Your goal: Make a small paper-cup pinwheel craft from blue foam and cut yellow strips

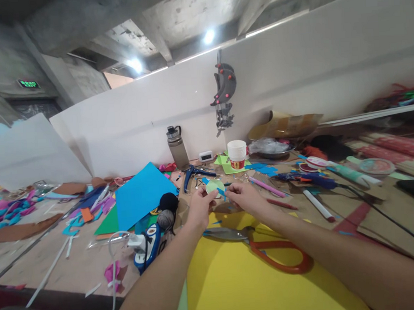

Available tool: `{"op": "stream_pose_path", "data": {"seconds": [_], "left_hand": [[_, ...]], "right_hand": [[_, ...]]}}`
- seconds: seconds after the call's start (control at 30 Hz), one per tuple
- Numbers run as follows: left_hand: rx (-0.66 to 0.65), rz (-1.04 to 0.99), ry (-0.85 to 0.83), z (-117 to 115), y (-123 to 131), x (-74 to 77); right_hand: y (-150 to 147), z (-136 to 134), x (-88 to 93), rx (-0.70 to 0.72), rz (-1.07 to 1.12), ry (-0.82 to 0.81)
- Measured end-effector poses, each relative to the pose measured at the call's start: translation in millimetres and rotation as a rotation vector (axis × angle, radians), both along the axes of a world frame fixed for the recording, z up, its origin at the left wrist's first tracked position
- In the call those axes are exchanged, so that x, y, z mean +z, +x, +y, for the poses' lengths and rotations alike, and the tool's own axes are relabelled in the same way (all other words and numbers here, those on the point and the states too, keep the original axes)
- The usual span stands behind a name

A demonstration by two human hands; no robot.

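My left hand (200, 206) pinches a small pale green paper disc (215, 187) by its lower left edge. My right hand (243, 196) is closed in a pinch on a thin blue paper strip (220, 192) that lies across the disc. Both hands hover over the near middle of the table, above a yellow sheet (235, 279). Red-handled scissors (269, 249) lie on that sheet, just under my right forearm.
A blue sheet (142, 194) and green paper lie left, with yarn balls (167, 211) and a tape dispenser (147, 245). Behind the hands stand a bottle (177, 148), blue pliers (194, 173) and stacked paper cups (237, 154). Pens, markers and cables crowd the right. A white partition (293, 75) backs the table.
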State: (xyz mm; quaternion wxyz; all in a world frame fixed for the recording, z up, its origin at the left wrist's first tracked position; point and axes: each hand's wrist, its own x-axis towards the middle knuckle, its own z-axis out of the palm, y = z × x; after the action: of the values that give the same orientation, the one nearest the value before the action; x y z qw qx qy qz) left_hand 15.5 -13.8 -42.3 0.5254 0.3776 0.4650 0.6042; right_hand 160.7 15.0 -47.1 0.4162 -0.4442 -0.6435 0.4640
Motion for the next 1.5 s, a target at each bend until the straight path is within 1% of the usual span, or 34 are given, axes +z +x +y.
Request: {"op": "stream_pose_path", "data": {"seconds": [0.1, 0.17, 0.27, 0.33, 0.4, 0.5, 0.63, 0.77, 0.93, 1.07, 1.17, 1.27, 1.33, 1.4, 1.5], "left_hand": [[0.001, -0.009, 0.004, 1.1, -0.3, -1.4], [-0.007, -0.015, 0.007, 2.0, -0.8, -2.1], [-0.015, 0.002, 0.008, 3.3, -2.3, -3.1], [-0.013, 0.046, 0.008, 3.5, -3.3, -3.8], [-0.019, 0.107, 0.002, 2.5, -3.8, -4.2], [-0.059, 0.189, 0.009, -1.1, -3.0, -2.8], [-0.105, 0.250, 0.064, -5.4, 0.1, 2.3], [-0.127, 0.207, 0.053, -4.4, 2.2, 2.7], [-0.189, 0.140, -0.001, -2.4, 3.3, -1.2], [-0.216, 0.104, -0.031, -5.4, 5.7, 2.6], [-0.178, 0.114, -0.055, -7.5, 6.9, 6.4], [-0.135, 0.149, -0.013, -7.2, 5.7, 6.9], [-0.134, 0.184, 0.024, -6.4, 4.1, 5.7], [-0.145, 0.221, 0.053, -5.7, 2.9, 4.5], [-0.171, 0.252, 0.075, -5.6, 2.9, 4.5]], "right_hand": [[0.6, -1.0, 0.2, 0.022, -0.013, 0.039], [0.6, -1.3, 0.2, 0.036, -0.003, 0.033], [0.9, -0.9, 1.1, 0.056, 0.099, -0.023], [1.3, -0.2, 2.1, 0.066, 0.185, -0.060], [1.6, 0.4, 3.1, 0.066, 0.224, -0.078], [1.5, 0.8, 3.9, 0.080, 0.202, -0.044], [1.2, 2.8, 1.9, 0.076, 0.142, 0.044], [1.3, 5.6, -1.9, 0.061, 0.114, 0.073], [-0.2, 3.7, -2.9, 0.029, 0.150, -0.033], [-0.6, 0.2, 0.2, 0.007, 0.155, -0.070], [-0.5, -1.2, 1.7, 0.006, 0.159, -0.085], [-1.2, -0.2, 0.0, 0.016, 0.166, -0.090], [-1.8, 1.6, -1.9, 0.023, 0.175, -0.053], [-1.7, 3.3, -3.1, 0.029, 0.173, 0.019], [-0.4, 3.9, -2.4, 0.021, 0.130, 0.089]]}}
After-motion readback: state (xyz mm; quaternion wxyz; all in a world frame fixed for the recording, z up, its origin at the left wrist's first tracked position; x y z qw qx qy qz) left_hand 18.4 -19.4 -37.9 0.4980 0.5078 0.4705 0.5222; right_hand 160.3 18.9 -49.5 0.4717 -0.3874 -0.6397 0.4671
